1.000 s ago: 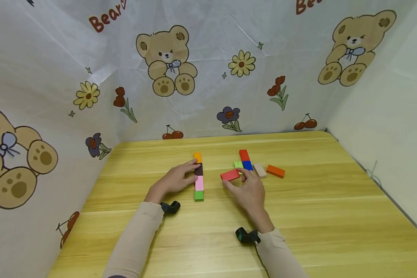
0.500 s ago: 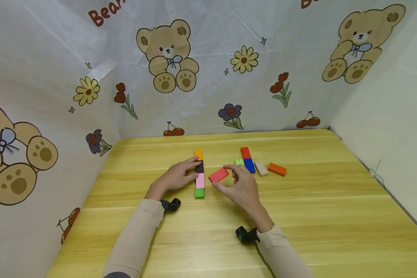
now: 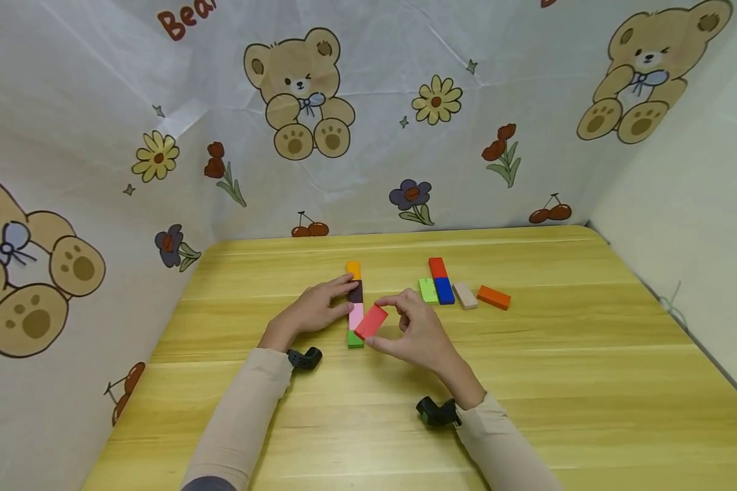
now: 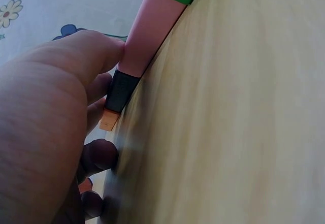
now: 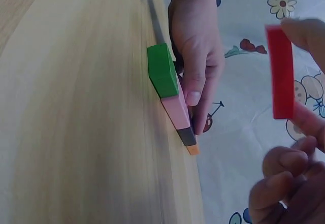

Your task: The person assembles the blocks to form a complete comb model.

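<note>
A row of blocks lies on the table: orange [image 3: 354, 269], dark [image 3: 357, 293], pink [image 3: 355, 314] and green [image 3: 354, 340], end to end. My left hand [image 3: 310, 310] rests along the row's left side. Its thumb touches the pink block, and fingertips lie at the dark one, as the left wrist view shows. Between the thumb and index finger of my right hand [image 3: 419, 335] is a pinched red block [image 5: 281, 71], held tilted above the table. From the head view this red block overlaps part of the pink and green ones.
Right of the row lie a light green block [image 3: 428, 291], another red block [image 3: 437, 267] end to end with a blue block [image 3: 444, 291], a beige block [image 3: 465, 295] and an orange-red block [image 3: 494, 297]. A printed bear cloth [image 3: 368, 136] hangs behind the wooden table [image 3: 589, 354].
My right hand has carried the red block leftward from beside the light green block to the row's near end, turning it steeper. The left hand stays at the row.
</note>
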A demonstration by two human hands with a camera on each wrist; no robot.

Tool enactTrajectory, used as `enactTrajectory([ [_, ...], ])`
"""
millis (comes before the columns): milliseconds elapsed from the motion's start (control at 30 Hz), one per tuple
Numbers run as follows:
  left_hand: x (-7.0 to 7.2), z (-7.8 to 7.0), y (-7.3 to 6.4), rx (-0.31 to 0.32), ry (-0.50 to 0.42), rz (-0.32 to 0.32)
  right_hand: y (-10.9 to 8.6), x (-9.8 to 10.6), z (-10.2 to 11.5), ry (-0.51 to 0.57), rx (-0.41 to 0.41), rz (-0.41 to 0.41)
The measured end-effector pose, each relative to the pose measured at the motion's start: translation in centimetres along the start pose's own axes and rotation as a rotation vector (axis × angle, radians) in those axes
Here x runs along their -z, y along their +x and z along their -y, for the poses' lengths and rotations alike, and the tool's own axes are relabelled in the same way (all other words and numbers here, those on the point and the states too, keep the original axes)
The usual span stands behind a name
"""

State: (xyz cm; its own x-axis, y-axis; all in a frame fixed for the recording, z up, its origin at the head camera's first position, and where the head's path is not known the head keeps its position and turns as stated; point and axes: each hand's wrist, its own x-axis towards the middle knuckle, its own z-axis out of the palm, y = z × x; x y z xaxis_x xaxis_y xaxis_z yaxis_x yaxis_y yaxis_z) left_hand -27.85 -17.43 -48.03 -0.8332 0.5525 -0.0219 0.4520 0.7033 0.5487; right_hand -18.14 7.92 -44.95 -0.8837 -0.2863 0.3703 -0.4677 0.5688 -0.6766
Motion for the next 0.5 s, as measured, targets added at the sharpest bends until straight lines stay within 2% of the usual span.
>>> enactTrajectory([
  [167, 0.0, 0.0, 0.0, -0.016, 0.008, -0.001, -0.1, -0.4, -0.2, 0.02, -0.002, 0.118],
  [500, 0.0, 0.1, 0.0, -0.013, 0.014, 0.001, -0.3, -1.1, -0.2, 0.026, -0.029, 0.229],
])
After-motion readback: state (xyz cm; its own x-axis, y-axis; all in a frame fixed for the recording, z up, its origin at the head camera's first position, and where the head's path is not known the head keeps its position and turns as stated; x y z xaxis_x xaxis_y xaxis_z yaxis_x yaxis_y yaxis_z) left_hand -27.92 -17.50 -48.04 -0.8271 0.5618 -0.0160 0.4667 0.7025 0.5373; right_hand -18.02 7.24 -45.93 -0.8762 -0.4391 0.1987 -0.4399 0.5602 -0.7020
